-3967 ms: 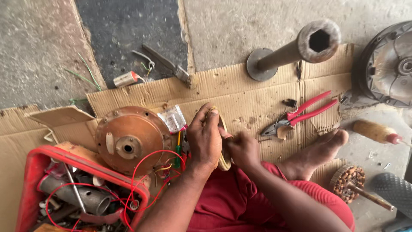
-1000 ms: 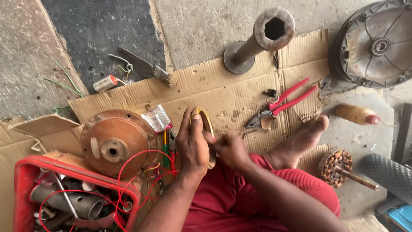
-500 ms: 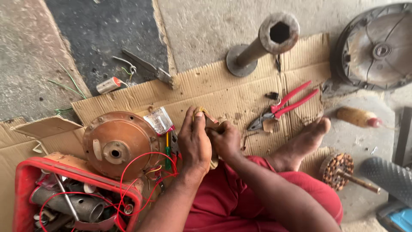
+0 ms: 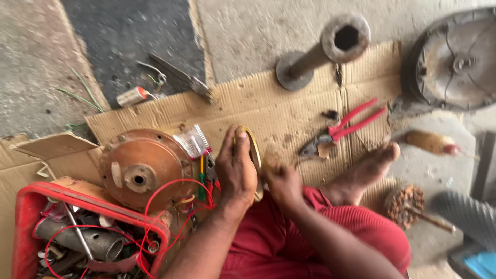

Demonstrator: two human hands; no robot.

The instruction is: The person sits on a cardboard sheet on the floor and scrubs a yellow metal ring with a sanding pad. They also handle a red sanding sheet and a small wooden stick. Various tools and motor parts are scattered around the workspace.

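1. Cardboard sheet (image 4: 289, 111) is the landmark. The view shifts slightly since half a second ago; the things on the cardboard hold their places.
2. Round copper-coloured motor housing (image 4: 139, 168) sits on the cardboard's left part, unmoved; red wires (image 4: 170, 201) trail from it toward the red crate (image 4: 28, 227) at the near-left corner.
3. Left hand (image 4: 235, 170), near the cardboard's middle, fingers closed around a yellowish wire coil loop (image 4: 254, 155), held upright.
4. Right hand (image 4: 283, 185) just right of it, now lower and clenched; touching the coil's lower end, as far as I can tell.
5. Red-handled pliers (image 4: 343, 126) lie untouched, right of centre.
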